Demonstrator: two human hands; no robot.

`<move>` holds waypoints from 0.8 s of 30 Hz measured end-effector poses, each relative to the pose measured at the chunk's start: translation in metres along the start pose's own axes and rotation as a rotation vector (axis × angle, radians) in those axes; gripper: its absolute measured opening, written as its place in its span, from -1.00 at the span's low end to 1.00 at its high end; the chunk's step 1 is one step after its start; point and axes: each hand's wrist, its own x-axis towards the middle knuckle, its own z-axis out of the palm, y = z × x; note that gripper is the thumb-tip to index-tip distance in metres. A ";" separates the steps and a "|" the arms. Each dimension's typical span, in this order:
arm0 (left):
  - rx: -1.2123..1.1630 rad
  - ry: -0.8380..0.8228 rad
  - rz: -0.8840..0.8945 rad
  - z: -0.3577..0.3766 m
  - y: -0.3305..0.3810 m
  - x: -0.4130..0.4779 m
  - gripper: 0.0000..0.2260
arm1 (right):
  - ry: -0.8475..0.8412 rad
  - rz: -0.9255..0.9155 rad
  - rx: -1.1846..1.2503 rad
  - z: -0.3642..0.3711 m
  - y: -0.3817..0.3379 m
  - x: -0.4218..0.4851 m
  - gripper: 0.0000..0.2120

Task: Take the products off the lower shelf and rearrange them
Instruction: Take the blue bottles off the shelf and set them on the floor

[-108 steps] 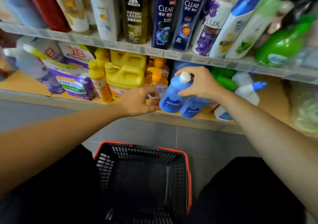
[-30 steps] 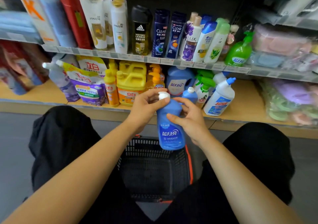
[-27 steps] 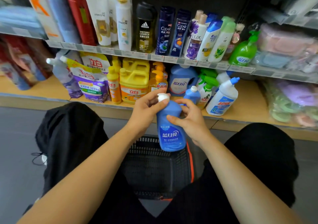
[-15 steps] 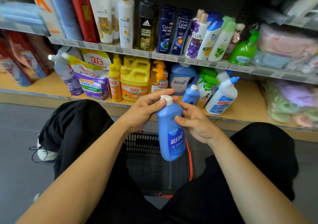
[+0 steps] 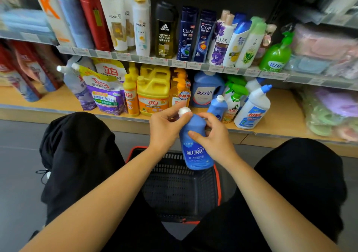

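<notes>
The blue bottle (image 5: 195,145) is held upright between both grips, above the basket (image 5: 218,184) beneath them and short of the lower shelf (image 5: 280,120) beyond. The left grip (image 5: 164,127) is pinched at its white cap (image 5: 184,111); the right grip (image 5: 215,137) is curled round its body. A drop could be caused by a slip while it is being turned. Since half a second ago, its label has been turned frontward.

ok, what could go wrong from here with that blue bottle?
1. The blue bottle hangs over the basket, gripped only on its upper half by the left hand and right hand; it may slip and drop.
2. The left hand pinches the white cap; it could twist loose and leak.
3. The lower shelf is crowded; setting it there could topple the small blue bottle or spray bottle.
</notes>
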 end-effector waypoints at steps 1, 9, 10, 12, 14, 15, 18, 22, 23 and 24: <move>0.017 -0.004 0.000 0.000 0.001 0.002 -0.68 | 0.005 0.001 0.000 0.000 0.000 0.001 -0.57; 0.051 -0.380 -0.063 -0.017 0.026 0.037 -0.78 | -0.046 0.071 0.229 -0.015 -0.013 0.007 -0.63; 0.075 -0.417 -0.073 -0.018 0.029 0.039 -0.72 | -0.041 0.068 0.227 -0.017 -0.015 0.008 -0.63; 0.100 -0.471 -0.108 -0.018 0.033 0.041 -0.60 | -0.023 0.060 0.197 -0.019 -0.018 0.013 -0.60; 0.111 -0.511 -0.145 -0.018 0.032 0.041 -0.53 | -0.001 0.047 0.150 -0.022 -0.021 0.020 -0.56; 0.126 -0.525 -0.169 -0.018 0.030 0.041 -0.52 | 0.013 0.040 0.124 -0.025 -0.021 0.023 -0.54; 0.200 -0.625 -0.215 -0.025 0.013 0.045 -0.47 | 0.085 0.066 0.123 -0.032 -0.020 0.039 -0.55; 0.352 -0.749 -0.228 -0.033 -0.020 0.049 -0.53 | 0.115 0.115 0.259 -0.038 -0.020 0.067 -0.63; 0.345 -0.756 -0.230 -0.032 -0.027 0.050 -0.57 | 0.113 0.126 0.300 -0.038 -0.020 0.074 -0.64; 0.318 -0.749 -0.231 -0.033 -0.033 0.053 -0.60 | 0.111 0.142 0.341 -0.039 -0.019 0.081 -0.66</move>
